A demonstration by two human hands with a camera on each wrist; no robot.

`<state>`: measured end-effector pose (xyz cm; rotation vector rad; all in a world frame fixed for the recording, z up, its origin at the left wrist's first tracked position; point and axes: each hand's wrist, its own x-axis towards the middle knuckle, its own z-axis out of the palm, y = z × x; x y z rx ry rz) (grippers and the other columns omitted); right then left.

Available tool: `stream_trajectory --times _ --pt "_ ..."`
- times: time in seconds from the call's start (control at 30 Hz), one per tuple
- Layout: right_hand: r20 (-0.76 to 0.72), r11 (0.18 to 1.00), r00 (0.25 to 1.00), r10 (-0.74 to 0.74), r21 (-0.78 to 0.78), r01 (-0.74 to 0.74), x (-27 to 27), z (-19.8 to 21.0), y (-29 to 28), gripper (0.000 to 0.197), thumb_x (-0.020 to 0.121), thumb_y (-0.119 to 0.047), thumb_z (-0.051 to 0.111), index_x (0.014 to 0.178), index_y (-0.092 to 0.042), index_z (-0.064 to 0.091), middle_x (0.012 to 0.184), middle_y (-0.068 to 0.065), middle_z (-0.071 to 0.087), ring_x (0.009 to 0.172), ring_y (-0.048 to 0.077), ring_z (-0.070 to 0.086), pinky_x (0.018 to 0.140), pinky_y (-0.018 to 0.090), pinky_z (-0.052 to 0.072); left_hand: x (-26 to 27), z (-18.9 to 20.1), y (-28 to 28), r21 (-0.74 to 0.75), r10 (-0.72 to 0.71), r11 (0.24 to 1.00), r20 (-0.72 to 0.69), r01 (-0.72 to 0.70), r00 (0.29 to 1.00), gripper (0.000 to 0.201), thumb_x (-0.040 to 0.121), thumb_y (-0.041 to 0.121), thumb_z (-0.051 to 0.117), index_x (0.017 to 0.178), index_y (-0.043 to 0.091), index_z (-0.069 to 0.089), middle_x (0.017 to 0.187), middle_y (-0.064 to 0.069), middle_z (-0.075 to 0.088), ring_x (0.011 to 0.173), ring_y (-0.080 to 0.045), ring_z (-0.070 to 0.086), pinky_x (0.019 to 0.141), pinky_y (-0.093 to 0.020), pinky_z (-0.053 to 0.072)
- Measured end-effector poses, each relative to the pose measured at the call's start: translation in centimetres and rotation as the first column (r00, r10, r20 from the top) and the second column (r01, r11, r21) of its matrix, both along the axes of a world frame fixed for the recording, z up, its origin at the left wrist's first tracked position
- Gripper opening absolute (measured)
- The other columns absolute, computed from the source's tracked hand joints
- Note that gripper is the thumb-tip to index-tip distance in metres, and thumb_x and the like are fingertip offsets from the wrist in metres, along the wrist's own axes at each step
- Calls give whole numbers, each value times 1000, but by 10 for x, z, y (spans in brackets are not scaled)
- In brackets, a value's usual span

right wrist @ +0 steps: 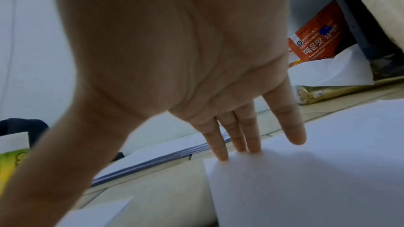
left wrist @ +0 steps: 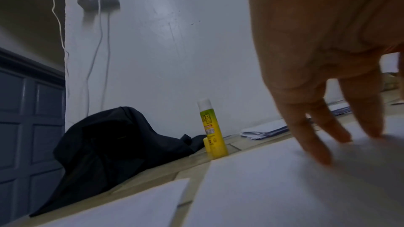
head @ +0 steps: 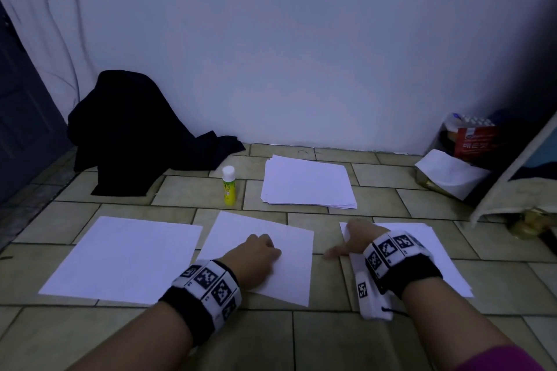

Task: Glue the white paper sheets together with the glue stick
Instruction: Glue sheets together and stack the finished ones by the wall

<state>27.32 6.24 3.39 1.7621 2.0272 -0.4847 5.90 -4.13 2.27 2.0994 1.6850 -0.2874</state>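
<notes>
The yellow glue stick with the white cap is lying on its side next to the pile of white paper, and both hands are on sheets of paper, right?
Not quite: the yellow glue stick with the white cap stands upright beside the pile of white paper, as the head view shows. The left hand and right hand do rest on paper sheets.

Glue stick (head: 228,185) left of paper stack (head: 307,182), behind three sheets (head: 126,259)

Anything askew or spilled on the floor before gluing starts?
Nothing spilled or damaged. The middle sheet, under the left hand, lies rotated against the tile lines, unlike the left sheet. The right hand presses the right sheet. The glue stick stands upright, capped.
</notes>
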Motion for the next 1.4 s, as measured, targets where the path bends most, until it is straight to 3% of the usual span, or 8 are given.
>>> stream_trajectory --times 0.13,0.4,0.67,0.77,0.97,1.07,1.17,1.4 --pt "-108 993 994 -28 115 40 -7 15 15 72 70 -69 66 106 -7 63 107 8 63 105 22 60 82 30 47 -13 0 -1 50 -100 994 -31 101 995 55 92 1 51 144 12 38 150 -6 26 134 -25 29 107 -34 37" --pt "-558 975 814 162 216 -46 -99 32 24 40 83 -37 70 116 -15 65 118 3 64 111 16 57 92 23 41 -28 -9 2 13 -19 1000 44 18 999 69 93 34 60 151 38 22 159 -1 6 147 -23 2 118 -40 18" --pt "-577 976 790 206 182 -122 -188 25 38 43 83 -32 70 117 -7 64 116 9 65 108 22 60 92 32 48 -28 -15 5 15 -37 999 2 37 999 70 93 36 59 149 12 25 155 -6 17 143 -27 13 116 -44 22" --pt "-478 961 841 253 227 -161 -202 21 41 42 86 -35 63 108 1 68 96 15 67 82 23 58 65 27 44 -29 -15 6 13 -38 999 -30 38 999 68 93 39 57 146 6 30 150 -9 24 139 -30 17 115 -43 24" --pt "-610 981 782 129 191 -12 -190 23 43 41 89 -33 60 59 -9 46 63 7 47 65 21 47 53 27 31 -34 -18 4 8 -14 1000 33 13 999 72 93 40 55 152 17 20 159 -4 8 146 -24 7 118 -40 19" --pt "-675 996 733 76 85 -25 -165 40 40 20 93 -25 54 84 -8 57 90 15 57 85 27 57 73 34 45 -32 -21 4 22 -6 1000 31 6 1000 76 90 43 57 152 25 17 160 -2 6 147 -25 4 117 -42 21" --pt "-727 997 685 -41 -79 -24 -130 57 33 22 90 -26 62 108 -13 63 83 6 62 66 18 60 59 27 48 -27 -19 5 67 -16 998 -52 20 998 72 89 48 55 149 26 21 155 -5 14 140 -28 16 107 -44 36" --pt "-727 958 682 -78 134 252 -82 48 36 32 63 -12 85 91 -4 70 90 9 69 78 20 60 67 31 51 -18 -13 8 109 -20 993 -146 36 989 69 88 56 54 143 24 28 145 -8 25 129 -31 29 97 -42 39"
